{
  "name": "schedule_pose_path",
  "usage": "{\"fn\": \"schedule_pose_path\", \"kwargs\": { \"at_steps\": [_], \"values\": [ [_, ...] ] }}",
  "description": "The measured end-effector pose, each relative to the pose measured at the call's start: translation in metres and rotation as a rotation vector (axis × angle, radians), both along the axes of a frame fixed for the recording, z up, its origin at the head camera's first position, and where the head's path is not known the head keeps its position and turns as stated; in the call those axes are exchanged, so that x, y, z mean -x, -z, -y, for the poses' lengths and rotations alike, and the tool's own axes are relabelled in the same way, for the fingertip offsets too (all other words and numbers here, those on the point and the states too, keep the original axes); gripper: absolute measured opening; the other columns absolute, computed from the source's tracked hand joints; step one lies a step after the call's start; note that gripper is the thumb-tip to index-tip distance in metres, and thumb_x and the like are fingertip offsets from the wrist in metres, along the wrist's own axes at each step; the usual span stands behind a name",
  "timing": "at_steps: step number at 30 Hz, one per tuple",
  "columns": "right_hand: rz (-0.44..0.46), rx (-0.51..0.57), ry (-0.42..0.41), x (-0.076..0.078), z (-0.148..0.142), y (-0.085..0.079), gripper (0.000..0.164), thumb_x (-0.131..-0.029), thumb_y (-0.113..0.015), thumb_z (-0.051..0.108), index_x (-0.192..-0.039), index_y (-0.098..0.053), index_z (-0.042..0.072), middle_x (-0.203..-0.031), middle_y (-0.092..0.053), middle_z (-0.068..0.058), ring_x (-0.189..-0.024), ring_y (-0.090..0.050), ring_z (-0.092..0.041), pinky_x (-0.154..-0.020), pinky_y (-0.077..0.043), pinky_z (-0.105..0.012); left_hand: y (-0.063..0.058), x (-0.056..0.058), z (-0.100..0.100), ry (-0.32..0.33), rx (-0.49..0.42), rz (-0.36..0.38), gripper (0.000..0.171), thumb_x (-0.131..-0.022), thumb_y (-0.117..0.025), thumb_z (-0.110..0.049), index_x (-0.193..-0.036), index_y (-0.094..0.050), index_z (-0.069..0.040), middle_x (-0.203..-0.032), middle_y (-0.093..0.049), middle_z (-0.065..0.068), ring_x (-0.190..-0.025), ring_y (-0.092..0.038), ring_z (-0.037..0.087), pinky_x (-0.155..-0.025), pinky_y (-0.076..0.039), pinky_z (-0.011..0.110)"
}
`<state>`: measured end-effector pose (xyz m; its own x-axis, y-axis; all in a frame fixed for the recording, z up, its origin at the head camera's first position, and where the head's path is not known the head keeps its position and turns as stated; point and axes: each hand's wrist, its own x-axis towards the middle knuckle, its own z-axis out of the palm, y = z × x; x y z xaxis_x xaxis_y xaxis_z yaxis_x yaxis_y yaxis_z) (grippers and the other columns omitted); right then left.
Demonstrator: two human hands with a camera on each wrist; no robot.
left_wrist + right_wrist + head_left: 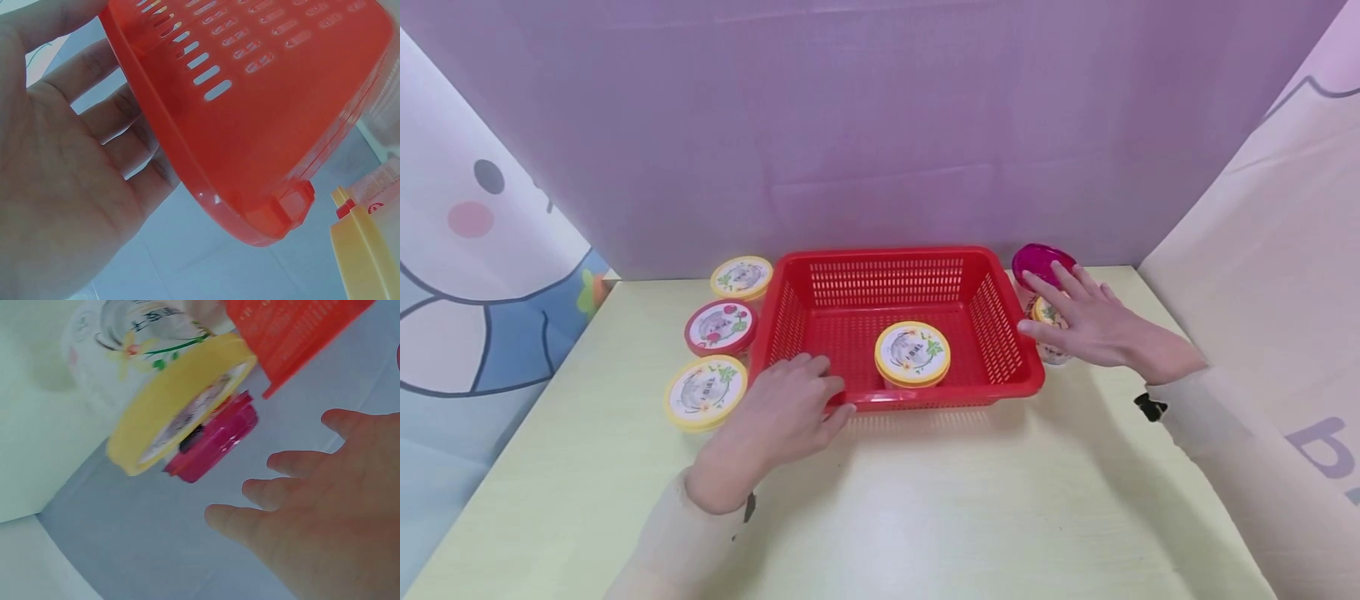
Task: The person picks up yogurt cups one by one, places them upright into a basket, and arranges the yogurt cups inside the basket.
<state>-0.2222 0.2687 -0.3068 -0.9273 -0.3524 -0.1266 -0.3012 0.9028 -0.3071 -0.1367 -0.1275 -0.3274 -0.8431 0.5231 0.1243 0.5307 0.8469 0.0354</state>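
Note:
A red plastic basket (887, 398) stands on the table with one yellow-lidded tub (912, 354) inside, near its front wall. My left hand (786, 408) holds the basket's front rim close to the left corner. In the left wrist view its fingers (125, 112) pass behind the red rim. My right hand (1090, 321) hovers with fingers spread over the tubs to the right of the basket. Under it are a magenta-lidded container (1042, 262) and a yellow-lidded tub (169, 406), partly hidden in the head view. The right wrist view shows nothing in this hand.
Left of the basket stand a yellow-lidded tub (742, 277), a red-lidded tub (721, 327) and another yellow-lidded tub (706, 392) in a row. A purple cloth wall (880, 150) closes off the back, and printed fabric hangs at both sides of the pale table (910, 517).

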Motion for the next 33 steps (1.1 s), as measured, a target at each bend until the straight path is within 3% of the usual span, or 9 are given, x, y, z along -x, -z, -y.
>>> {"fn": "schedule_pose_path", "kwargs": {
  "at_steps": [14, 21, 29, 33],
  "values": [
    [-0.003, -0.036, 0.060, 0.008, -0.024, 0.013, 0.090, -0.098, -0.049, 0.063, -0.164, -0.013, 0.012, -0.163, -0.001, -0.034, -0.145, 0.002, -0.061, -0.107, -0.004, -0.080, -0.001, 0.000, 0.000, -0.004, 0.006, -0.004, 0.040, -0.077, -0.086, -0.044, -0.105, -0.075, -0.017, -0.101, -0.069, 0.001, -0.086, -0.061, 0.016, -0.081, -0.058, 0.037],
    [0.052, 0.008, 0.079, 0.009, -0.024, 0.023, 0.093, -0.096, -0.053, 0.063, -0.163, -0.016, 0.010, -0.162, -0.001, -0.036, -0.144, 0.000, -0.062, -0.105, -0.005, -0.082, -0.001, 0.000, 0.000, -0.002, 0.011, 0.001, 0.040, -0.078, -0.085, -0.044, -0.106, -0.075, -0.017, -0.101, -0.069, 0.001, -0.087, -0.061, 0.015, -0.081, -0.058, 0.037],
    [0.097, 0.020, 0.071, 0.012, -0.023, 0.029, 0.096, -0.094, -0.057, 0.064, -0.162, -0.019, 0.009, -0.160, -0.003, -0.037, -0.142, -0.008, -0.062, -0.096, -0.030, -0.082, 0.000, 0.000, -0.001, -0.001, 0.013, 0.011, 0.042, -0.078, -0.085, -0.044, -0.108, -0.076, -0.016, -0.103, -0.070, 0.001, -0.089, -0.061, 0.016, -0.082, -0.058, 0.037],
    [0.079, 0.004, 0.047, 0.014, -0.023, 0.032, 0.088, -0.096, -0.059, 0.058, -0.161, -0.024, 0.010, -0.155, -0.015, -0.038, -0.139, -0.017, -0.059, -0.094, -0.037, -0.079, 0.000, 0.000, 0.000, -0.005, 0.014, 0.009, 0.042, -0.078, -0.085, -0.045, -0.108, -0.076, -0.017, -0.104, -0.070, 0.001, -0.089, -0.061, 0.016, -0.082, -0.058, 0.037]
  ]
}}
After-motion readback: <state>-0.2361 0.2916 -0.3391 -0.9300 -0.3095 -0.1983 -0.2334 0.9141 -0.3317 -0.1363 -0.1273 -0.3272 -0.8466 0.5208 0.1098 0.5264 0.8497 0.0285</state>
